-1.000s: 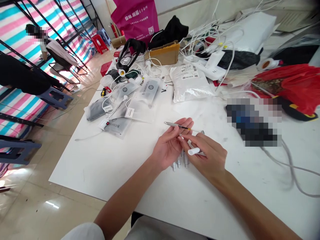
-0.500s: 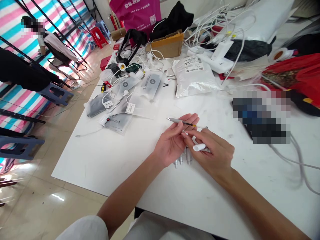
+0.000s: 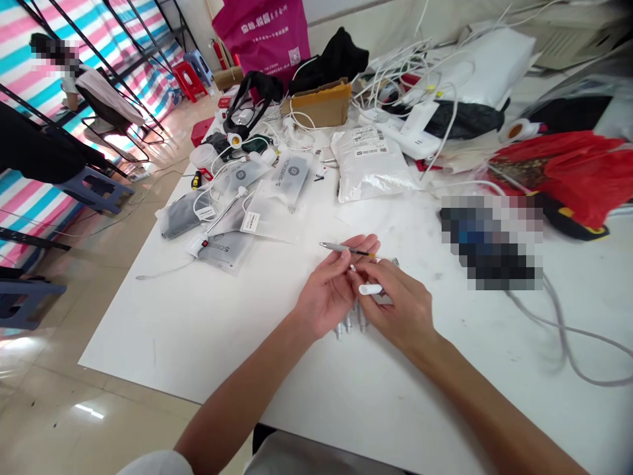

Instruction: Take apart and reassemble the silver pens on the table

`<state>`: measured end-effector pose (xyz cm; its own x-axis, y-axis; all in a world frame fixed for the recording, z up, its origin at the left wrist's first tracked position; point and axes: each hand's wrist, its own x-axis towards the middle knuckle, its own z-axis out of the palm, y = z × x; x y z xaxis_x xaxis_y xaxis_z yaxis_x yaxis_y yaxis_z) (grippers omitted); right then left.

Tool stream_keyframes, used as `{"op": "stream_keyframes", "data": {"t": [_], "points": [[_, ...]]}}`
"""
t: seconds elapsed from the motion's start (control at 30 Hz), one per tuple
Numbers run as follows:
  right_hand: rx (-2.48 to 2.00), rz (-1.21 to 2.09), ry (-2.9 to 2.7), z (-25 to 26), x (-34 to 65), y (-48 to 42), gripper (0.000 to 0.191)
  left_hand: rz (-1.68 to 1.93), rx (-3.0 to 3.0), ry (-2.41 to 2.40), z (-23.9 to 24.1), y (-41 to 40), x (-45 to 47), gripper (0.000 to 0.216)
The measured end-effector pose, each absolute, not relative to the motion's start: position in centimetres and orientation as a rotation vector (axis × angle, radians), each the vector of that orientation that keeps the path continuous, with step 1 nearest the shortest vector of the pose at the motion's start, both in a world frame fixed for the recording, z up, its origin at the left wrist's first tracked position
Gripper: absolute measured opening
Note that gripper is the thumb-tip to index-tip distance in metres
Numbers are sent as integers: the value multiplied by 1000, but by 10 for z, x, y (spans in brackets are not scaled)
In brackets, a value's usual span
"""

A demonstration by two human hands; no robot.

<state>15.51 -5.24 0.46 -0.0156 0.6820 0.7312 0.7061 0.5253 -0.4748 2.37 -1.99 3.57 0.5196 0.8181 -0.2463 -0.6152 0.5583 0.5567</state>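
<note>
A slim metal pen [image 3: 346, 249] is being held by the curled fingers of the left hand [image 3: 327, 291], its long axis lying sideways across them, while a white tube [image 3: 370, 289] is being gripped by the right hand [image 3: 399, 309], just beside it.

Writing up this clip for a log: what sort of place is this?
Probably a makeshift electronics assembly workshop: a white worktable holds sealed foil pouches and tangled white cables, with striped tarpaulin walls behind it.

foil pouch [image 3: 368, 165] | red plastic bag [image 3: 558, 175] | magenta tote bag [image 3: 260, 39] | cardboard box [image 3: 316, 109] | red stool [image 3: 188, 80]
</note>
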Motion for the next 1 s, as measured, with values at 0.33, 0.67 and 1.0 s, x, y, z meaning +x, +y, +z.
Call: {"op": "stream_keyframes", "data": {"t": [0.33, 0.67, 1.0], "points": [[-1372, -130, -2046, 2, 167, -48, 9, 1050, 411, 547, 29, -14, 22, 19], [-1387, 87, -1970, 4, 168, -49, 11, 1085, 382, 609, 19, -7, 19, 18], [-1312, 38, -1818, 5, 178, -44, 14, 768, 864, 708, 30, 2, 4, 28]]}}
